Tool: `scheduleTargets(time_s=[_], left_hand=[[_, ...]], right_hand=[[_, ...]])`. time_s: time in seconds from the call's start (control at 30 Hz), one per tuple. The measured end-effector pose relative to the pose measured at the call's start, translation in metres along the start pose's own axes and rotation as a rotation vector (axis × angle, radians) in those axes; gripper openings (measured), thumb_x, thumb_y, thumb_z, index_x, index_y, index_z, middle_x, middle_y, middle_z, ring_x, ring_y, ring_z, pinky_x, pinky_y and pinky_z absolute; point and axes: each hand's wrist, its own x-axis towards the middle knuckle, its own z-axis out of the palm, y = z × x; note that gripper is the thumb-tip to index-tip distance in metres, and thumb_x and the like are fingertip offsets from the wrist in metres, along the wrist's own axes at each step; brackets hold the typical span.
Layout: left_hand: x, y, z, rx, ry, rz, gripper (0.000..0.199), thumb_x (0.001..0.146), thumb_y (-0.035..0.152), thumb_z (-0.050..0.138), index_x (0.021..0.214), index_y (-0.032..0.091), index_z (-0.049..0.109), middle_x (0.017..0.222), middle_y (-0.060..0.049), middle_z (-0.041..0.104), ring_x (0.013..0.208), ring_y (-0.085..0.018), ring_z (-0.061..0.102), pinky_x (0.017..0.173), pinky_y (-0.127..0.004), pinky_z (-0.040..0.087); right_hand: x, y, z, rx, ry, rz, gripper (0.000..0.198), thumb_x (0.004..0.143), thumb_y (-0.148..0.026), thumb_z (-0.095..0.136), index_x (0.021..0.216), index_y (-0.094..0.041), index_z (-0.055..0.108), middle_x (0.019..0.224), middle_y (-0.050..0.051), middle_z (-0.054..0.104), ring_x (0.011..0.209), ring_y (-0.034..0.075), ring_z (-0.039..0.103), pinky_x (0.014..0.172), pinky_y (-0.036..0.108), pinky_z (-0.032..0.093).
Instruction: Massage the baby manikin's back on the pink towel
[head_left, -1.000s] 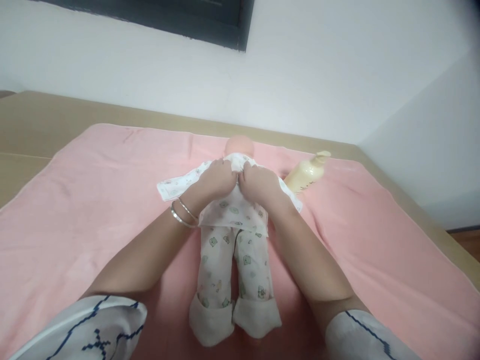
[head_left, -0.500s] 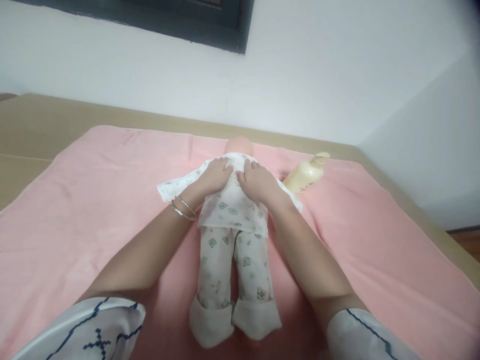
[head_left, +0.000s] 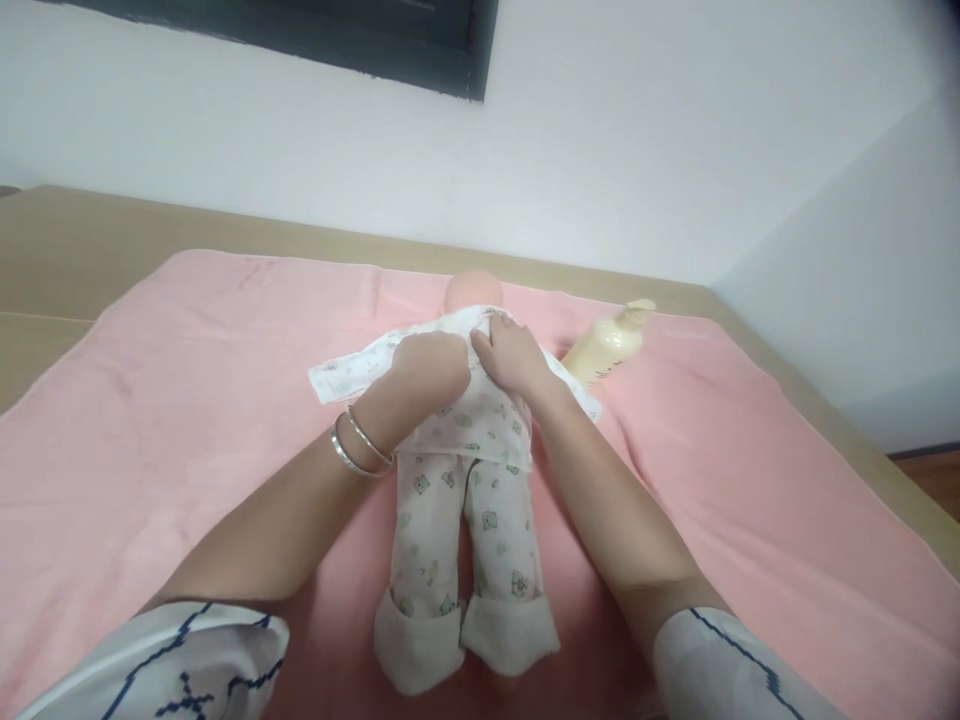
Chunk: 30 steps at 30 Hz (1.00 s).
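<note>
"Handling the upper part of the white shirt [head_left: 480, 425]: is that the step?"

"I judge so. From the left, a sleeve [head_left: 345, 377] spreads flat; then my left hand [head_left: 431, 370] curls over the shirt. Its fingertips are hidden, so I can't tell whether it pinches fabric."

"And the doll [head_left: 466, 455]?"

"On the pink cloth [head_left: 187, 390], between my forearms. Its long axis runs away from me: head [head_left: 474, 290] farthest, trousers [head_left: 427, 520] nearest, turned-up cuffs [head_left: 420, 645] pointing towards me."

"Your right?"

"My right hand [head_left: 511, 352] rests on the shirt, unclenched, thumb apart. Beyond it, the bottle [head_left: 606, 345] slants away, pump end up and right."

"What does the next move call for?"

"A light touch near the midline, I'd say, one hand steadying."
</note>
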Motion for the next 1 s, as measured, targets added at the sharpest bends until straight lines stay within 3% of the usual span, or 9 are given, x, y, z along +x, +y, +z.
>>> scheduleTargets(time_s=[0.17, 0.27, 0.37, 0.5, 0.57, 0.77, 0.93, 1.0], left_hand=[[0.028, -0.02, 0.015, -0.032, 0.111, 0.068, 0.034, 0.097, 0.018, 0.038, 0.095, 0.01, 0.07, 0.104, -0.02, 0.073, 0.099, -0.033, 0.07, 0.087, -0.043, 0.054], [0.046, -0.037, 0.029, -0.184, 0.193, 0.114, 0.043, 0.102, 0.027, 0.028, 0.11, 0.01, 0.067, 0.119, -0.018, 0.071, 0.11, -0.029, 0.068, 0.096, -0.04, 0.053], [0.055, -0.045, 0.041, -0.236, 0.234, 0.132, 0.047, 0.104, 0.031, 0.024, 0.115, 0.009, 0.064, 0.122, -0.018, 0.07, 0.114, -0.029, 0.066, 0.102, -0.041, 0.052], [0.057, -0.042, 0.048, -0.12, 0.283, 0.231, 0.048, 0.104, 0.023, 0.024, 0.126, 0.003, 0.061, 0.145, -0.022, 0.059, 0.145, -0.03, 0.048, 0.123, -0.043, 0.036], [0.055, -0.039, 0.047, -0.085, 0.284, 0.246, 0.048, 0.104, 0.021, 0.025, 0.131, 0.002, 0.059, 0.153, -0.021, 0.053, 0.151, -0.029, 0.041, 0.127, -0.043, 0.031], [0.026, -0.018, 0.024, -0.015, 0.197, 0.134, 0.038, 0.101, 0.018, 0.032, 0.108, 0.007, 0.069, 0.117, -0.02, 0.07, 0.114, -0.03, 0.067, 0.102, -0.039, 0.051], [-0.003, -0.003, -0.004, 0.01, 0.018, 0.058, 0.039, 0.103, 0.03, 0.037, 0.097, 0.012, 0.07, 0.099, -0.016, 0.073, 0.094, -0.03, 0.071, 0.082, -0.038, 0.054], [-0.003, -0.006, -0.009, 0.005, 0.004, 0.072, 0.042, 0.103, 0.032, 0.034, 0.092, 0.013, 0.07, 0.096, -0.014, 0.074, 0.091, -0.029, 0.07, 0.079, -0.037, 0.052]], right_hand=[[-0.023, -0.026, 0.0, -0.198, 0.034, 0.019, 0.054, 0.107, -0.033, 0.026, 0.138, 0.003, 0.05, 0.143, 0.031, 0.056, 0.133, 0.037, 0.055, 0.111, 0.046, 0.041], [-0.034, -0.04, 0.001, -0.264, 0.058, 0.035, 0.05, 0.105, -0.03, 0.031, 0.132, 0.005, 0.055, 0.133, 0.032, 0.062, 0.126, 0.038, 0.06, 0.105, 0.045, 0.045], [-0.035, -0.043, 0.001, -0.281, 0.079, 0.023, 0.046, 0.104, -0.026, 0.032, 0.125, 0.003, 0.061, 0.127, 0.03, 0.066, 0.121, 0.037, 0.063, 0.104, 0.045, 0.046], [-0.028, -0.035, 0.0, -0.243, 0.084, -0.016, 0.047, 0.105, -0.027, 0.029, 0.12, 0.0, 0.064, 0.129, 0.028, 0.066, 0.124, 0.036, 0.062, 0.109, 0.047, 0.043], [-0.023, -0.029, 0.0, -0.209, 0.08, -0.028, 0.048, 0.104, -0.027, 0.028, 0.123, 0.001, 0.063, 0.134, 0.029, 0.063, 0.128, 0.037, 0.059, 0.111, 0.047, 0.042], [-0.005, -0.008, 0.002, -0.018, 0.032, -0.001, 0.053, 0.103, -0.033, 0.028, 0.135, -0.001, 0.056, 0.149, 0.028, 0.053, 0.138, 0.037, 0.052, 0.116, 0.048, 0.039], [0.006, 0.003, 0.008, 0.034, 0.029, 0.023, 0.057, 0.103, -0.037, 0.028, 0.139, -0.002, 0.053, 0.155, 0.026, 0.048, 0.144, 0.036, 0.045, 0.12, 0.048, 0.033], [0.005, 0.001, 0.009, 0.007, 0.039, 0.039, 0.057, 0.103, -0.037, 0.028, 0.142, -0.001, 0.05, 0.157, 0.026, 0.046, 0.147, 0.036, 0.041, 0.121, 0.049, 0.031]])
